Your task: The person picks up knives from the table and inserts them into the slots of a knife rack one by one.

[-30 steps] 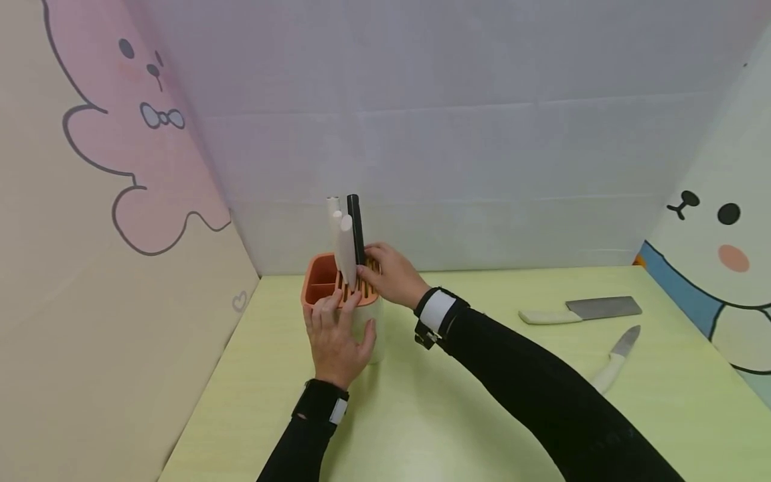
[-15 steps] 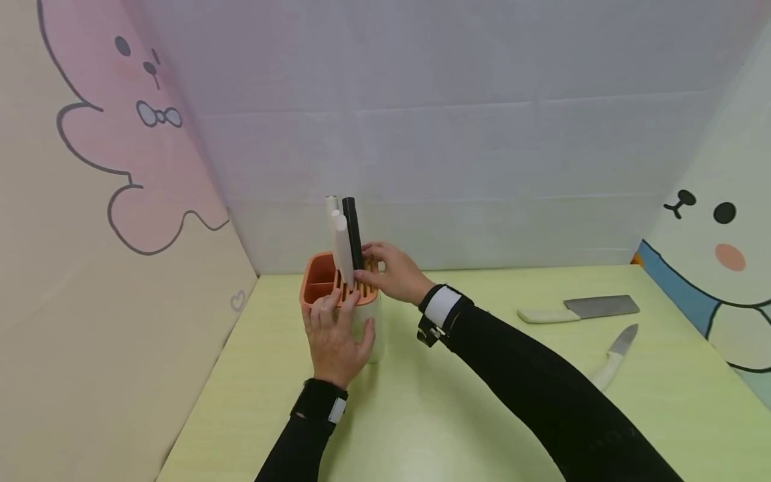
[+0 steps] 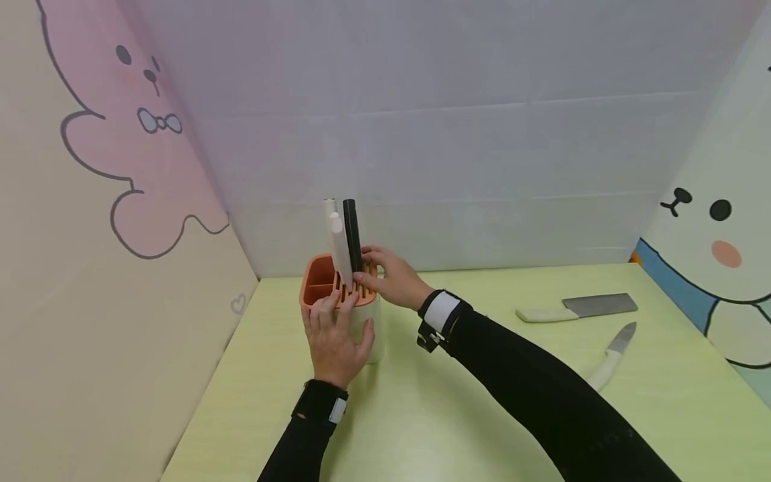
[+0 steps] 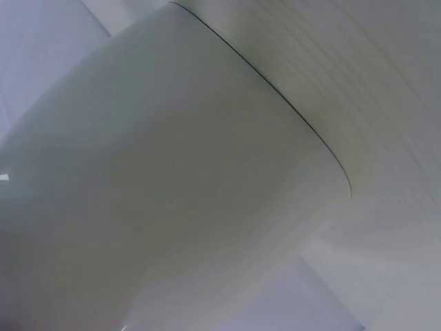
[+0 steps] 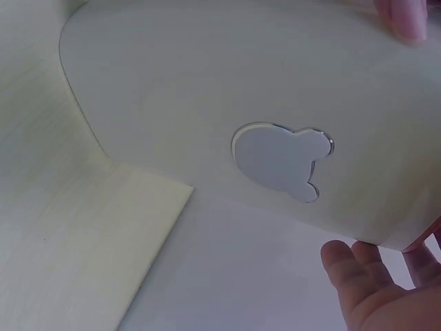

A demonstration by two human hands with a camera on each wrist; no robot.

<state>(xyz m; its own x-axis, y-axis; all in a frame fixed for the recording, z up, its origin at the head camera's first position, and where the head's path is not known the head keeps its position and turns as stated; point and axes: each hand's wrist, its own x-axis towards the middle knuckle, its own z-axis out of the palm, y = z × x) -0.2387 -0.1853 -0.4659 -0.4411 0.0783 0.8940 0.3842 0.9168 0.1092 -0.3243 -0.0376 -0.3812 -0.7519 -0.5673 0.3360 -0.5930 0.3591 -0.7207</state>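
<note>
Backdrop (image 3: 120, 348): pink bear (image 3: 129, 147) up on the left, bow tie and all, and only the head view gets it!
Holder (image 3: 364, 312): standing upright at the table's back left, orange top, pale body; the head view looks down into its wide compartments and narrow slots. Over to the left wrist view: pale side and base edge, nearly filling it. And the right wrist view has the one the others miss, a bear-shaped window (image 5: 279, 160) in the side!
Left hand (image 3: 334, 341): fingers spread and relaxed, tips over the front rim, thumb against the body.
White handles (image 3: 340, 258): bunched in the slots, leaning slightly.
Black handle (image 3: 352, 234): right beside them, tall.
Right hand (image 3: 394, 278): thumb on the slotted top by the black handle, fingers at the back edge; the right wrist view picks up those fingertips from below. Pinching or just resting? Cannot tell.
Table (image 3: 446, 415): pale yellow-green, under it all.
Cleaver (image 3: 569, 310): lying flat, well apart from the holder, blade to the right.
Small knife (image 3: 611, 358): nearer the person, slanted, tip up and away, handle end behind the right sleeve (image 3: 530, 388).
White bear (image 3: 699, 241): far right, head view only.
</note>
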